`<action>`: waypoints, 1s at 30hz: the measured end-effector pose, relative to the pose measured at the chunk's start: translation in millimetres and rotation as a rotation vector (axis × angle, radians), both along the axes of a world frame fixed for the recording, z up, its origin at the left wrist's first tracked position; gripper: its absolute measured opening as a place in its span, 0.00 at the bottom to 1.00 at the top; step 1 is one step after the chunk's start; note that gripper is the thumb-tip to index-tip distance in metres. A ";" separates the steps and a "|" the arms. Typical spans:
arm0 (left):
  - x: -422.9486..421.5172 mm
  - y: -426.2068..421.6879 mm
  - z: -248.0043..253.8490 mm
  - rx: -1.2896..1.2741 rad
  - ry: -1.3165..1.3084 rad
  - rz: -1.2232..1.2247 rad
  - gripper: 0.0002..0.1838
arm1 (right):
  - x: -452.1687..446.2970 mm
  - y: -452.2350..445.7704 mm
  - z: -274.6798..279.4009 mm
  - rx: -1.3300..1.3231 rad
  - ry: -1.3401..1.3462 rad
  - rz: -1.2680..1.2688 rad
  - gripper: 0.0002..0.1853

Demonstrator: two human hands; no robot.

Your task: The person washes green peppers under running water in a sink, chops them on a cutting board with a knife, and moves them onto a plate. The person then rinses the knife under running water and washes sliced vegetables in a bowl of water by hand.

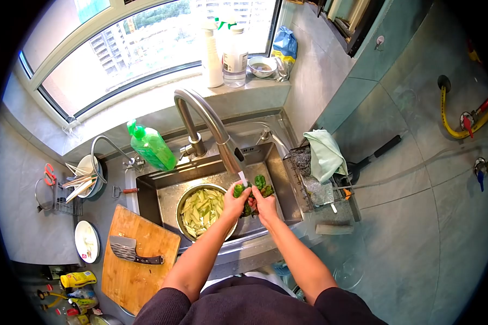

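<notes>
Both hands, left (pixel 234 203) and right (pixel 264 205), are closed around glossy, crinkled green peppers (pixel 260 182) — how many, I cannot tell — under one brushed-metal faucet (pixel 217 127). Left of the grip sits one round metal bowl (pixel 226 189) of pale green slices (pixel 201 211); farther left, one cleaver (pixel 126 249) lies on one wooden board (pixel 141 276).

The faucet (pixel 214 122) arches over the middle of the sink (pixel 165 189), its spout end right above the hands, blocking a straight drop from the window side. The metal bowl (pixel 226 190) fills much of the basin's left part; bare basin floor shows between its rim and the left wall. Left of the sink, the cutting board (pixel 130 281) lies low, with the cleaver (pixel 126 249) across it. On the right, the rack (pixel 298 179) stands against the sink's edge.
</notes>
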State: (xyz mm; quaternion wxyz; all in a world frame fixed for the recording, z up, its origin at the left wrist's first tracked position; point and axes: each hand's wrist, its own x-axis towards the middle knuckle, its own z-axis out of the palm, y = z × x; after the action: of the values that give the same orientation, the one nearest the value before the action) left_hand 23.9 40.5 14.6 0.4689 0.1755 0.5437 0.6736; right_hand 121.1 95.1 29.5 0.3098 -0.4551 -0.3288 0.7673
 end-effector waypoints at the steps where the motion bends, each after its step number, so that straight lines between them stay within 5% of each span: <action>1: -0.3 4.6 -10.8 -0.037 0.046 0.122 0.11 | -1.3 -2.9 -1.9 0.004 0.042 -0.026 0.08; 4: -9.2 11.4 -7.2 -0.187 0.316 0.149 0.10 | -2.2 -10.2 -5.0 0.247 -0.110 0.078 0.05; 8: -9.5 9.7 7.3 -0.220 0.409 0.050 0.11 | -1.4 -5.3 8.5 0.193 -0.022 0.066 0.08; 11: -20.0 15.0 -49.0 -0.102 0.636 0.099 0.11 | 5.7 9.0 8.6 0.129 -0.109 0.226 0.09; 13: -18.5 7.2 -24.4 -0.131 0.458 0.037 0.13 | 9.2 20.1 10.0 0.097 -0.095 0.358 0.12; 16: -13.6 7.3 0.0 -0.115 -0.002 0.055 0.19 | 3.4 19.8 -13.5 0.039 0.049 0.185 0.11; 17: -11.2 8.4 0.3 -0.060 -0.140 0.069 0.20 | -0.7 19.6 -45.1 0.270 0.019 0.092 0.10; 19: -13.3 10.9 2.9 0.005 -0.356 0.072 0.23 | 2.4 8.6 -28.7 0.192 -0.003 0.062 0.10; 25: -8.1 16.1 4.0 0.024 -0.311 0.103 0.25 | 14.9 2.3 0.7 0.062 0.066 0.182 0.12; 30: -7.4 15.0 -0.8 -0.089 -0.473 0.029 0.17 | 12.5 -2.2 -4.8 0.232 0.057 0.046 0.16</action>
State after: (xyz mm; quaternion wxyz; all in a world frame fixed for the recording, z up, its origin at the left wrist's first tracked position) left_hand 16.5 55.4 13.7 0.5807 -0.0158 0.4506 0.6779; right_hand 133.6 92.9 24.7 0.3521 -0.3867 -0.4170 0.7434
